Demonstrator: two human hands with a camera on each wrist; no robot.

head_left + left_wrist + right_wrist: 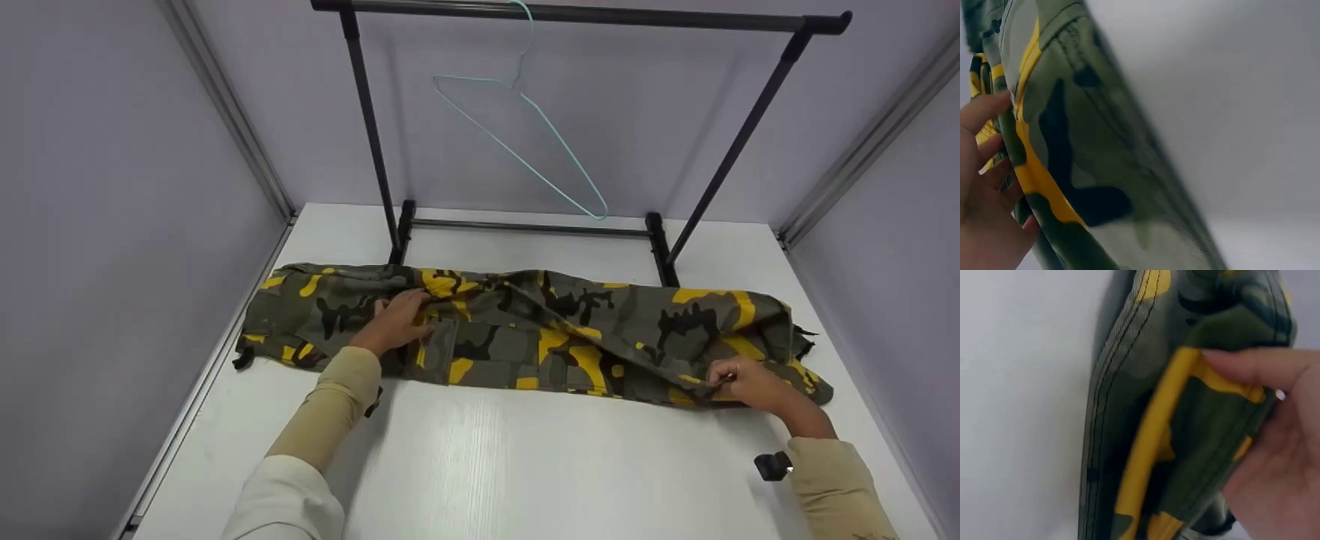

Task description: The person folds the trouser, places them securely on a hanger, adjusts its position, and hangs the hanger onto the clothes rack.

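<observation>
A pair of camouflage trousers (495, 345) in grey-green, black and yellow lies stretched across the white table, folded lengthwise into a long strip. My left hand (397, 322) is on its upper layer, left of the middle, by a patch pocket. In the left wrist view, the bent fingers (994, 107) of that hand grip a fold of the cloth. Toward the right end, my right hand (750, 382) pinches the front edge of the upper layer. The right wrist view shows the thumb (1241, 365) pressed on a raised yellow and green fold; the other fingers are partly hidden behind the cloth.
Behind the trousers stands a black clothes rack (367, 127), its feet close to the cloth. A light blue wire hanger (562, 142) hangs from its top bar. Grey panels (112, 225) close in the white table (480, 465) at the sides and back.
</observation>
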